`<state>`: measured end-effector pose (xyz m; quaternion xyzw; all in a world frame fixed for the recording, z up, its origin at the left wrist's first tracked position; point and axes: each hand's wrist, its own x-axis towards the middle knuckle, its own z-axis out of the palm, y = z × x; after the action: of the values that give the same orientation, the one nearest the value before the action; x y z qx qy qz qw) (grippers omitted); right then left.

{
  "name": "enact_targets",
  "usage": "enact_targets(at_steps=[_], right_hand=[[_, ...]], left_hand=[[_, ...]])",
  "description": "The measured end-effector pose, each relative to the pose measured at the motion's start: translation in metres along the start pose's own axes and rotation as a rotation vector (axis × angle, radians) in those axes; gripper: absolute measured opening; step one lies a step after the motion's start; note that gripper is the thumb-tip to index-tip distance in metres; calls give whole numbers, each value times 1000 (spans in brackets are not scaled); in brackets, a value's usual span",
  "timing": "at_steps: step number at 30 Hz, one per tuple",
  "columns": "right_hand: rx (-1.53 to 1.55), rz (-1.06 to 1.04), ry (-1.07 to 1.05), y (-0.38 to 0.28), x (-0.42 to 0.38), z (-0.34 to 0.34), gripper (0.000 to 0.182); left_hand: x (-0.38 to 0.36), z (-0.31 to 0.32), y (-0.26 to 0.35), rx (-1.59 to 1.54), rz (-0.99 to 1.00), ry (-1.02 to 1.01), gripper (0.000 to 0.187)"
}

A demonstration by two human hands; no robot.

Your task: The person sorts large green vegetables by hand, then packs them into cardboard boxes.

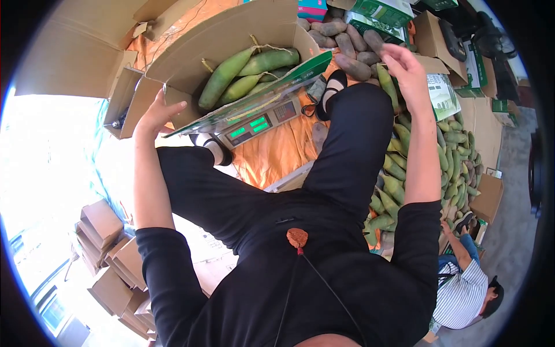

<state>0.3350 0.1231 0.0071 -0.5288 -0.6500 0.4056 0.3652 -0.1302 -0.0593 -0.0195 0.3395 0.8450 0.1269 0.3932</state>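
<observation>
- Radishes [225,78] lie in carton [243,26], ahead-right of left hand [156,115], thumb spread, unclenched at its edge.
- Right hand [407,72] loosely curved beside another radish [386,88]; contact unclear.
- Likely loading step; next pick calls for full-finger wrap.

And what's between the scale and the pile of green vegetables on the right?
In the head view: some orange sheet, a brownish vegetable, then the wearer's right leg in dark trousers.
</observation>
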Motion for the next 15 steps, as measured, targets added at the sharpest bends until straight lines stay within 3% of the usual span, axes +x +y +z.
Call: enact_targets(at_steps=[2, 6, 11, 14, 15], right_hand=[[14, -171, -205, -23, 14, 17, 28], [-97, -277, -526, -74, 39, 65, 31], [-587, -493, -705, -90, 79, 154, 30], [-762, -386, -906, -87, 93, 195, 33], [-865, -219, -961, -86, 94, 206, 34]], left_hand=[[4, -1, -4, -4, -2, -5, 100], [8, -1, -3, 15, -25, -33, 98], [6, -1, 1, -1, 9, -23, 99], [-1, -1, 7, 11, 17, 9, 98], [3, 0, 2, 26, 32, 26, 98]])
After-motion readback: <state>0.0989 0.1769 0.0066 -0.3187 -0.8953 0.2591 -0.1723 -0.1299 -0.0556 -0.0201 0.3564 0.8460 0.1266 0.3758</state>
